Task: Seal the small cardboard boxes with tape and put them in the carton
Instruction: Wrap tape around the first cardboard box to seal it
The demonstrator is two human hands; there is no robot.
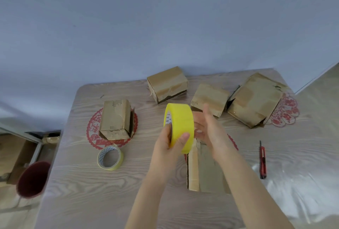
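While gripping the yellow tape roll [180, 127] with curled left fingers [184, 137], use the straight, empty right fingers [208, 113] to peel its end squarely over the cardboard box [205, 171].

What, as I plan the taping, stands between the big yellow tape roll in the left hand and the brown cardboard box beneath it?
Nothing visible except the right hand, open beside the yellow tape roll above the far end of the brown cardboard box.
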